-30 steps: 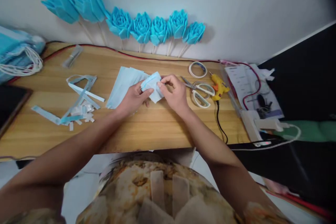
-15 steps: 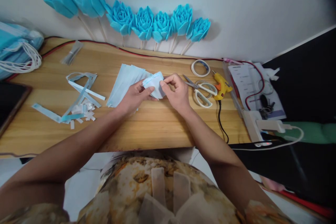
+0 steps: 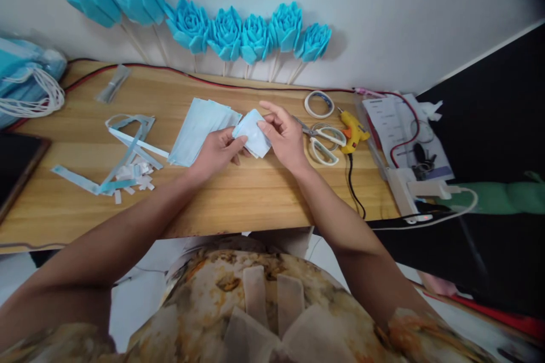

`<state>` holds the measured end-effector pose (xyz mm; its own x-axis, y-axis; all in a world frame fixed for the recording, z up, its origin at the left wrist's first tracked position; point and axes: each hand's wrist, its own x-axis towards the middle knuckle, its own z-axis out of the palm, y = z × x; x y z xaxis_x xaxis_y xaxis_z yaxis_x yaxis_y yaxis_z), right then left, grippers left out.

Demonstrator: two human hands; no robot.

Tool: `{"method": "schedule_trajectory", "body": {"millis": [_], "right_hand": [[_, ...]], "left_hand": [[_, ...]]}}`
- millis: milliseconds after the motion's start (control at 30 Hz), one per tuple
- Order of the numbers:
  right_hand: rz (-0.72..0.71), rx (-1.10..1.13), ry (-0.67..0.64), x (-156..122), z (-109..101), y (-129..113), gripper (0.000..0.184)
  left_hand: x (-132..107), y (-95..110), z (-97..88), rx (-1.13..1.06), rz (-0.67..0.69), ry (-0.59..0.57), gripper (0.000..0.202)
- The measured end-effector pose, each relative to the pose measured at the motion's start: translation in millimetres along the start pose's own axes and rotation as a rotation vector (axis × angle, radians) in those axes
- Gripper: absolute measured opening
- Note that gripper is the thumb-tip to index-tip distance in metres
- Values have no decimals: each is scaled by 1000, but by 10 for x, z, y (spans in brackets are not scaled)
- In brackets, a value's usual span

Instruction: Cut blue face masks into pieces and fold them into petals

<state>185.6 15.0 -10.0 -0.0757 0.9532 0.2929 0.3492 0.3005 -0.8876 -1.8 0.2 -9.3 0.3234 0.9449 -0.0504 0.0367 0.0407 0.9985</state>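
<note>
A small stack of light blue fabric pieces (image 3: 254, 131), layered like squares cut from face masks, is held up between both hands over the table. My left hand (image 3: 219, 150) grips its left edge, thumb on top and fingers underneath. At its upper right, my right hand (image 3: 286, 139) pinches the stack between thumb and fingers, with the index finger raised. Behind the left hand lies a pile of larger pale blue mask sheets (image 3: 200, 125). Scissors (image 3: 321, 139) with white handles lie just right of my right hand, partly hidden by it.
Several blue fabric flowers (image 3: 227, 34) on sticks lean on the wall. A tape roll (image 3: 319, 104) and yellow glue gun (image 3: 352, 130) with its cord lie right, near a power strip (image 3: 402, 195). Blue strips and scraps (image 3: 136, 173) lie left. A bag (image 3: 29, 79) with white cords sits far left.
The stack has turned slightly and its pieces sit more evenly squared. My right index finger has lifted away from it. The whole view has shifted a little.
</note>
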Motion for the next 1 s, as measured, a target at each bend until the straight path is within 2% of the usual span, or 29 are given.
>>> {"method": "schedule_trajectory", "body": {"millis": [233,367,500,600,700,833,933,1000], "right_hand": [[-144,-170,-104,22,-99,-35,40],[-223,-219,-165,78,-82,-109,37],[-108,-166,-219,172,-161,-171,43],[31,-1,-226,123,-229,-190,54],[172,255,-171,-63,-183,-184,49],[276,479,50,-294,-15,-169,35],[240,405,115,-311,-39,-227,27],[144,153,112,-276,-166,-321,21]], "left_hand": [[56,-3,-38,-10,107,61,44],[112,-61,-48,27,153,88,33],[126,-56,-40,-63,152,123,27],[121,-20,-42,-144,197,144,30],[113,4,-39,-207,243,122,39],[93,1,2,-203,229,11,48],[85,-12,33,-87,189,-72,51],[88,-20,36,-30,200,-126,51]]}}
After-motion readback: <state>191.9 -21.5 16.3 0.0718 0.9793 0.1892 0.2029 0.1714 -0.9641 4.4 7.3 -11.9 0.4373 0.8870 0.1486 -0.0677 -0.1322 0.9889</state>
